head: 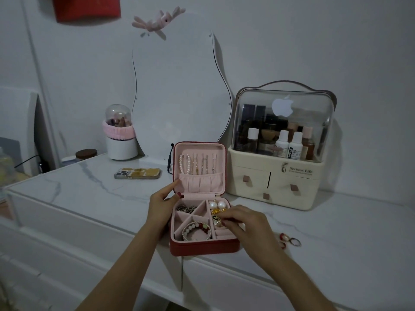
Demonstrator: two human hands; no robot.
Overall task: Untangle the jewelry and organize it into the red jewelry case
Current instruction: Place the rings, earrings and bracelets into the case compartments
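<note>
The red jewelry case [203, 248] stands open on the marble dresser top, its pink lid upright. A pearl strand [184, 163] and thin chains [203, 163] hang inside the lid. Beaded bracelets [197, 230] fill the front left compartment, dark pieces [186, 208] the back left one, and two pearl earrings [216, 205] the back right one. My left hand [162, 204] holds the case's left side at the hinge, index finger against the lid. My right hand [243, 222] reaches into the right compartments and pinches a small gold piece [219, 221]. Loose rings [290, 240] lie right of the case.
A cream cosmetics organizer [276, 185] with a clear dome stands behind the case to the right. A wavy mirror [179, 97] leans on the wall, a phone [137, 173] lies to the left, and a white domed brush holder [120, 136] sits further back. The dresser's front edge [134, 261] is near.
</note>
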